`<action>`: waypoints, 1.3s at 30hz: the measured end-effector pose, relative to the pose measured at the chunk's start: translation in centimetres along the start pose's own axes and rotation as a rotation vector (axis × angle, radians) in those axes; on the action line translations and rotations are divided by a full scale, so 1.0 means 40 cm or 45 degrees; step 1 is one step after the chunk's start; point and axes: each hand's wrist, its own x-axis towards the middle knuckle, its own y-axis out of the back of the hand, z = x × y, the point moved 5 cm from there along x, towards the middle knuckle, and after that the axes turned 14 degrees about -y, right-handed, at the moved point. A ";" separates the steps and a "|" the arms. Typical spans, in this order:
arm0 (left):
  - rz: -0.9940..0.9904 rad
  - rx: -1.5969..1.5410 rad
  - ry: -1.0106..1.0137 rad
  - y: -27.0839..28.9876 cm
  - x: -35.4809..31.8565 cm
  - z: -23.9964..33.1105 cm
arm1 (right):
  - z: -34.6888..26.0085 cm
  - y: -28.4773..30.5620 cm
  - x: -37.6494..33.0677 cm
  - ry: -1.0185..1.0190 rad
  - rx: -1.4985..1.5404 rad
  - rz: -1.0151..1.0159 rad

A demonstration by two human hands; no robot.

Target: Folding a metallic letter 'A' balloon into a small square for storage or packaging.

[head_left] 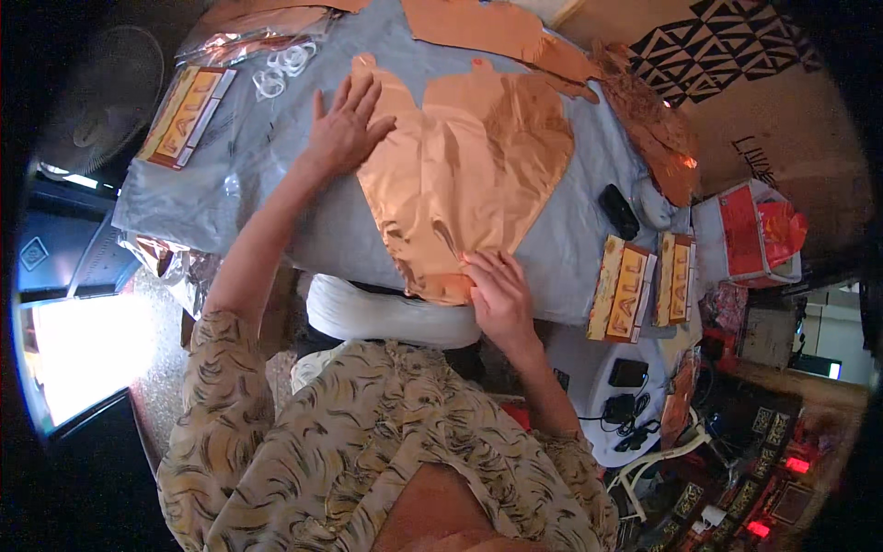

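Head view, then: straight down onto a grey-covered tabletop (317, 221), with one copper foil piece (455, 175) lying flat at the middle, wide end away, narrow end at the near edge. Left grip (345, 133) open, fingers spread, laid over the foil's upper left edge and hiding a bit of it. Right grip (499, 290) closed, pinching the narrow end between thumb and fingers, creases running up from there.

Now out to the surroundings: along the far edge, more copper foil (506, 35), reaching just beside the main piece's upper right corner; at the right, crumpled foil (655, 143). Just beyond, a big cardboard box (727, 101) with black triangles, plus a white container (736, 235) holding something red. Below, past the tabletop edge, a white stool (593, 414) bearing black cables (635, 432).

And the count: three printed cards, one at far left (187, 118), two at right (623, 289); two white coils (269, 83) near the left grip; one black oblong object (618, 212), one white rounded object (650, 202), side by side.
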 end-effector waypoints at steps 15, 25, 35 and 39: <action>0.196 0.083 -0.095 0.001 0.015 -0.118 | 0.048 -0.173 0.357 -0.090 -0.654 -0.056; -0.107 -0.255 -0.010 0.033 0.027 -0.101 | 0.063 -0.177 0.348 -0.152 -0.749 -0.013; -0.153 -0.203 -0.043 0.065 0.046 -0.091 | 0.064 -0.181 0.373 -0.099 -0.710 0.003; -0.132 -0.162 -0.035 0.070 0.044 -0.103 | 0.046 -0.186 0.375 -0.071 -0.671 0.013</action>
